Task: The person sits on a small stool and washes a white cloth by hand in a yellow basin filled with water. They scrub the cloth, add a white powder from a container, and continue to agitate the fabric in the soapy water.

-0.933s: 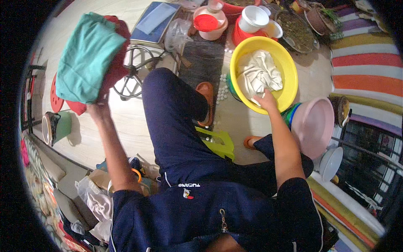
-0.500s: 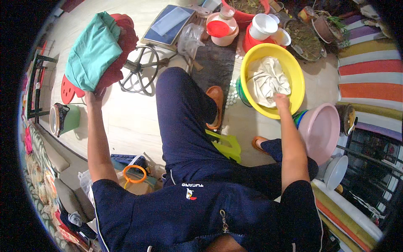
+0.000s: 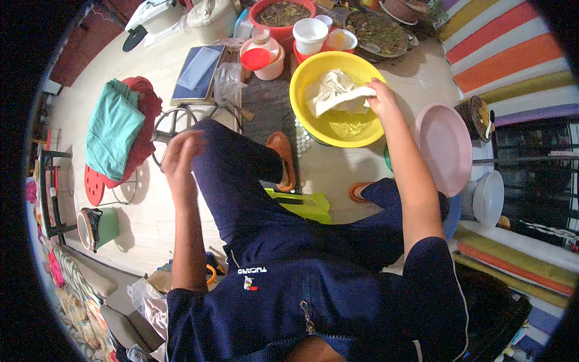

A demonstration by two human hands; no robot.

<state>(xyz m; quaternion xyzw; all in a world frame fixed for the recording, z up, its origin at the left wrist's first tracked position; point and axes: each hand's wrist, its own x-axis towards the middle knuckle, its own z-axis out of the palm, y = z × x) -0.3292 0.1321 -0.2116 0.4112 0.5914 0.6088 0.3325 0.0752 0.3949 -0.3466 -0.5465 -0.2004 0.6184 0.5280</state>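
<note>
My right hand (image 3: 381, 96) reaches into a yellow basin (image 3: 313, 123) on the floor and grips a wet white cloth (image 3: 335, 93) lying in it. My left hand (image 3: 181, 154) hangs blurred and empty above my left knee, fingers apart. To its left a teal cloth (image 3: 111, 130) lies folded over a red cloth (image 3: 145, 130) on a red stool (image 3: 93, 184). I sit on a low green stool (image 3: 301, 205), with orange sandals on my feet.
A pink basin (image 3: 446, 148) and a white bucket (image 3: 488, 198) stand at the right. Behind the yellow basin are a red tub (image 3: 283, 12), white cups (image 3: 310, 33) and a jar with a red lid (image 3: 259, 57). A green pot (image 3: 99, 228) sits lower left.
My left hand let go of the teal and red cloths, which now rest on the red stool, and pulled back toward my knee. My right hand stays on the white cloth.
</note>
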